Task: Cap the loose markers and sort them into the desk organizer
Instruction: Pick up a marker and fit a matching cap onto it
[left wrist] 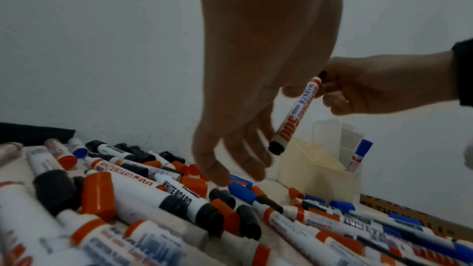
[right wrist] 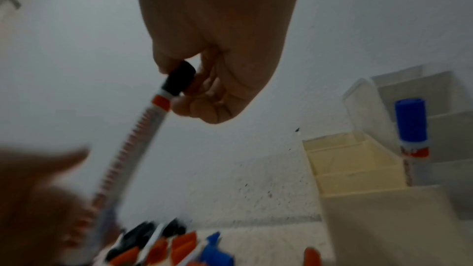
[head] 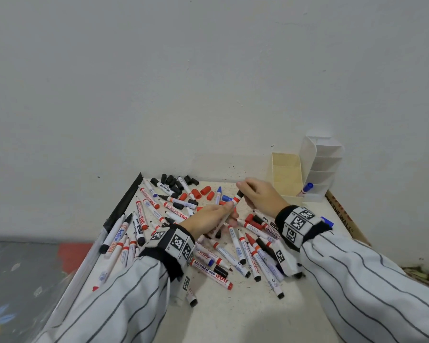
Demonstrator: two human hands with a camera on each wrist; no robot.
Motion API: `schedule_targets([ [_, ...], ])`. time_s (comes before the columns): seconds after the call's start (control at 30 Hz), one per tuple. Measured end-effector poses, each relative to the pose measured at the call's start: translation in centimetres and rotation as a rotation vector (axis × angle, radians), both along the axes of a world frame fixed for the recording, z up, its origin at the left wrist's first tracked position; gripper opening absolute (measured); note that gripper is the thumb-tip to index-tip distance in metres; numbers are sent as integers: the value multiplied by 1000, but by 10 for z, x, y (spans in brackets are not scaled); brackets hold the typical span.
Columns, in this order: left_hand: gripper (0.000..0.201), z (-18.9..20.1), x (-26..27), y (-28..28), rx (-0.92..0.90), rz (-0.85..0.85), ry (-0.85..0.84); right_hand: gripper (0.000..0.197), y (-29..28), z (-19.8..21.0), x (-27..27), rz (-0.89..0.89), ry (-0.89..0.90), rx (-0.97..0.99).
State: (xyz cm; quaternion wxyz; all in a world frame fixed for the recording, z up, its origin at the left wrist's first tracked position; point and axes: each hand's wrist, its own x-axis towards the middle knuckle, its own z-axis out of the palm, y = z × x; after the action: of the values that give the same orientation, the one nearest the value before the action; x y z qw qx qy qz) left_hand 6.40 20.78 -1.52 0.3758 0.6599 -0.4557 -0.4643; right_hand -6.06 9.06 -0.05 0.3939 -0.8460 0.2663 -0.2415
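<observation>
My right hand (head: 243, 191) pinches a white marker (head: 229, 211) by its black cap, above the middle of the table. The marker (left wrist: 294, 114) hangs slanting down towards me, with red print on its barrel. My left hand (head: 223, 211) is beside the barrel with fingers spread and relaxed (left wrist: 238, 159); whether it touches the barrel I cannot tell. The right wrist view shows the pinch on the black cap (right wrist: 179, 80), the rest blurred. The white tiered organizer (head: 320, 169) stands at the back right, with one blue-capped marker (head: 306, 189) in its front slot.
Many loose markers (head: 159, 211) lie across the table, under and around both wrists. Loose black caps (head: 171, 180) and red caps (head: 204, 190) lie near the wall. A cream open box (head: 286, 174) adjoins the organizer. Printed cardboard (head: 344, 219) lines the right edge, black tape (head: 126, 201) the left.
</observation>
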Motion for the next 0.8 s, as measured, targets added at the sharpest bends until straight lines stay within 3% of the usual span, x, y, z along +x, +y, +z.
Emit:
schedule_targets([
  [0.07, 47, -7, 2, -9, 36, 41, -159, 24, -15, 11, -5, -97, -62, 8],
  [0.2, 26, -31, 14, -25, 276, 137, -511, 16, -56, 25, -21, -341, -200, -45],
  [0.37, 46, -44, 13, -30, 457, 48, -806, 24, -91, 30, -36, -556, -156, -212],
  [0.63, 56, -48, 14, -41, 509, -2, -822, 25, -125, 14, -26, -684, -212, -318],
  [0.8, 47, -51, 9, -41, 431, 47, -878, 26, -131, 22, -18, -689, -237, -382],
])
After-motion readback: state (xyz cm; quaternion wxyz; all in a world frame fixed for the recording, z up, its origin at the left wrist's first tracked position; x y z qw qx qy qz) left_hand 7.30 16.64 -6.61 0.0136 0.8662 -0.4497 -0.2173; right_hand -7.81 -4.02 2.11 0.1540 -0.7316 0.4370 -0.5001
